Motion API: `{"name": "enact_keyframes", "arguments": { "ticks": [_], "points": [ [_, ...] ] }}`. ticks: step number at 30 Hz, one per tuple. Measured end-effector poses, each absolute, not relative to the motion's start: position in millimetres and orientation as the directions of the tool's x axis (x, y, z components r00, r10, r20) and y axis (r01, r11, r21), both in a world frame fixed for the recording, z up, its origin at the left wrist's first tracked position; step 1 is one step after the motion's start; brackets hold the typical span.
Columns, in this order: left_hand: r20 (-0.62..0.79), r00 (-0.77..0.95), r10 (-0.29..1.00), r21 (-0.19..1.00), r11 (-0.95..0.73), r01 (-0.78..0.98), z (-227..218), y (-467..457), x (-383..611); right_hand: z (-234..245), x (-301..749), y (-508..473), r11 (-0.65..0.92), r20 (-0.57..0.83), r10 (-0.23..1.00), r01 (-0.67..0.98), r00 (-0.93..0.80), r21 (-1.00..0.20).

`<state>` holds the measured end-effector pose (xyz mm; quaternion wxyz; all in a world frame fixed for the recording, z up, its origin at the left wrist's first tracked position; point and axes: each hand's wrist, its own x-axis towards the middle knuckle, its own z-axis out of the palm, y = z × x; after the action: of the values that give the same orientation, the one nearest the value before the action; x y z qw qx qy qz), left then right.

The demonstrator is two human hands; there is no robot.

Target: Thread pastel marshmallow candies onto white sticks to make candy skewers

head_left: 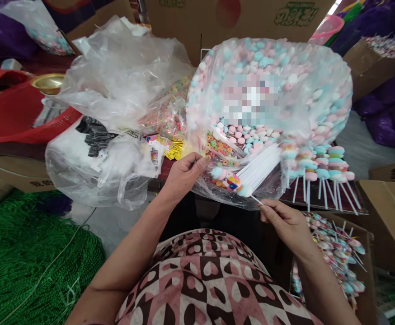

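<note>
Candy skewer (229, 179) held by its stick (256, 199) at the counter's (166, 168) edge
Right hand (284, 221) pinches the end, likely sparing the sweets; left hand (187, 174) is by the tip, its grip too unclear to tell.

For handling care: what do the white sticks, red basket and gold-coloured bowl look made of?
White sticks: smooth, matte; plastic or paper, can't tell; no wood grain shows. Red basket: probably plastic; perforated wall, even colour. Gold-coloured bowl: probably metal, shiny; bright highlights.
</note>
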<state>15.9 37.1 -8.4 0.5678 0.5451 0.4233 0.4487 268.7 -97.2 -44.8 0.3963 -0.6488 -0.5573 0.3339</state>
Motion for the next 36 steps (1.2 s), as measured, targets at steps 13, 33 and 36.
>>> {"name": "enact_keyframes", "arguments": {
  "ticks": [13, 33, 36],
  "points": [
    [-0.047, 0.285, 0.957, 0.765, 0.218, -0.606, 14.8, 22.3, 44.4, -56.9, 214.3, -84.0, 0.003, 0.027, 0.993, 0.206, 0.115, -0.979],
    [-0.038, 0.235, 0.971, 0.689, 0.196, -0.697, 6.1, 32.1, 35.3, -51.2, 186.4, -82.7, -0.207, -0.206, 0.971, 0.003, -0.122, -0.978],
    [-0.073, 0.282, 0.957, 0.691, 0.253, -0.678, 3.6, 26.9, 41.0, -52.6, 185.3, -81.5, -0.228, -0.218, 0.969, -0.070, -0.117, -0.971]
  ]
}}
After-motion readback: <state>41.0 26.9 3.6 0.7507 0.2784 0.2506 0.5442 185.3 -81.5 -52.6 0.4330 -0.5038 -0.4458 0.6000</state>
